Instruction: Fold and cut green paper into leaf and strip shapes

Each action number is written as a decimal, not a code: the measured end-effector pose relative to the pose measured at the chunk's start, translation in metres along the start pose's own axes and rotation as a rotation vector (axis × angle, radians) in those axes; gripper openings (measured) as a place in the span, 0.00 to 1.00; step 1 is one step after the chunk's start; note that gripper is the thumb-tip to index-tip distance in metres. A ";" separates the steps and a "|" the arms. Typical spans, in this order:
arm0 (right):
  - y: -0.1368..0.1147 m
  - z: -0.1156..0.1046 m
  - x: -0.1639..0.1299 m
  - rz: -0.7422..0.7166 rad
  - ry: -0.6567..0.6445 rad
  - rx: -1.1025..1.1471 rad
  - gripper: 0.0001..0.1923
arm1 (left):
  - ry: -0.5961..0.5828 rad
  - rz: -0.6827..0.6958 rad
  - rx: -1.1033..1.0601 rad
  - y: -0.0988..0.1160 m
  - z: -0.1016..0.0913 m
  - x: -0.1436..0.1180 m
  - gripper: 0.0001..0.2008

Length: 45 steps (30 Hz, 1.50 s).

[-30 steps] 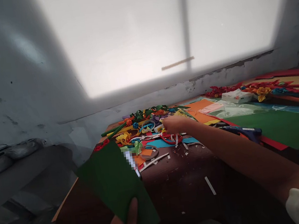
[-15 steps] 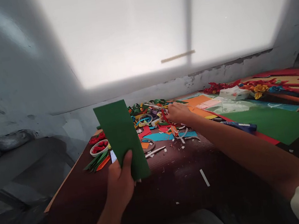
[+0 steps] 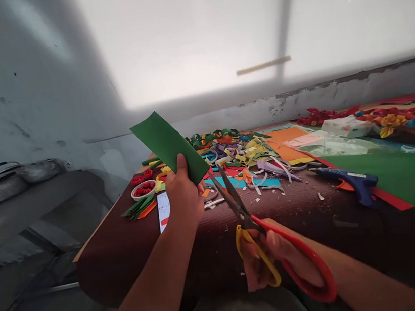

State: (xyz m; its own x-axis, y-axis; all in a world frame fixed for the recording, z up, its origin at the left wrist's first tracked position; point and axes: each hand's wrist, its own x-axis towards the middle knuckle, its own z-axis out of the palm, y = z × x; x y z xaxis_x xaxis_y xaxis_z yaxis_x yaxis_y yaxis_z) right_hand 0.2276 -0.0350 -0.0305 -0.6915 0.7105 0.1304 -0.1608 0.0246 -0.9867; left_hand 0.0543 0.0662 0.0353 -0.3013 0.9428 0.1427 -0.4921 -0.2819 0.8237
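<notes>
A strip of green paper [image 3: 165, 138] is pinched in my left hand [image 3: 186, 191], thumb on its near face, and it leans up to the left. My right hand [image 3: 266, 255] grips a pair of scissors [image 3: 243, 217] with one red and one yellow handle loop. The blades are parted and point up and left, with their tips close to the paper's lower right corner; I cannot tell whether they touch it. A phone [image 3: 164, 211] lies partly hidden behind my left forearm.
Coloured paper scraps [image 3: 245, 153] heap up at the back of the dark table [image 3: 129, 257]. A blue glue gun [image 3: 356, 182] lies at the right by a green sheet [image 3: 404, 170]. Red paper pieces fill a white ring [image 3: 143, 189] at the left.
My right hand has drawn back from the scrap pile with the scissors, which are now spread near the paper. My left hand has moved right and up, tilting the green strip leftward.
</notes>
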 end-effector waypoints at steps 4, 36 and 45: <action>0.003 0.004 -0.002 -0.006 0.013 -0.075 0.39 | -0.055 0.003 -0.018 0.006 0.000 -0.010 0.23; 0.035 -0.006 0.000 -0.004 -0.072 0.324 0.49 | -0.121 0.262 0.235 0.009 -0.018 -0.020 0.19; 0.029 -0.010 0.001 -0.006 -0.101 0.346 0.49 | -0.205 0.127 0.364 0.010 -0.025 -0.029 0.21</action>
State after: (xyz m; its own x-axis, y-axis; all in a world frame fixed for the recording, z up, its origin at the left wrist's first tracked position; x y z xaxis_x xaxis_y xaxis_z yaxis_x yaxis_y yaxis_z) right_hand 0.2290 -0.0263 -0.0598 -0.7533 0.6374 0.1621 -0.3817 -0.2230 -0.8970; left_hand 0.0376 0.0310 0.0260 -0.1539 0.9310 0.3310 -0.1307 -0.3512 0.9271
